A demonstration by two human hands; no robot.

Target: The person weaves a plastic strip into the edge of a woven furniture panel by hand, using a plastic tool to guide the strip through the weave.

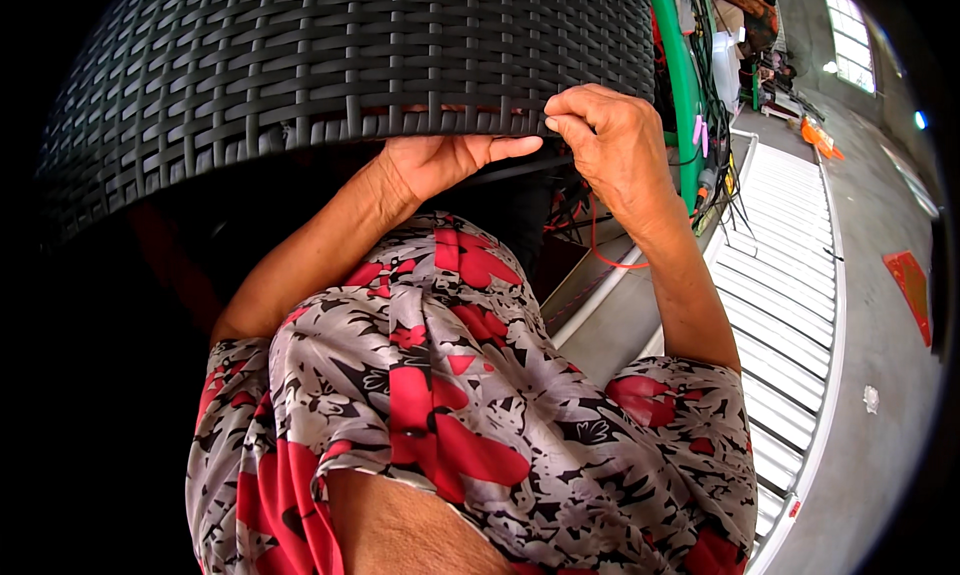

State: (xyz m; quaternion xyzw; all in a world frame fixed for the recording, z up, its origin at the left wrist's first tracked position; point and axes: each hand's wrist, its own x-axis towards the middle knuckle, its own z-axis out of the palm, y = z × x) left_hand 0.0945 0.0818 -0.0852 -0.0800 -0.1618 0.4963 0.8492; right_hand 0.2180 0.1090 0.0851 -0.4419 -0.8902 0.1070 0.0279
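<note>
A large dark grey woven rattan panel point(400, 45), made of flat plastic strips, fills the upper left and curves toward me. Along its lower edge runs a narrow gap above the wrapped rim. My left hand point(435, 160) reaches under that rim, its fingers mostly hidden behind the weave and its thumb stretched out to the right. Just right of that thumb, my right hand point(610, 140) pinches thumb and forefinger together at the panel's edge. Whatever lies between those fingertips is too small and covered to make out.
A green metal frame point(676, 95) with cables stands beside the panel on the right. Beyond it lies a long white slatted rack point(775, 305). An orange-red piece point(910, 290) is on the grey floor. Other people point(750, 15) are at the far right.
</note>
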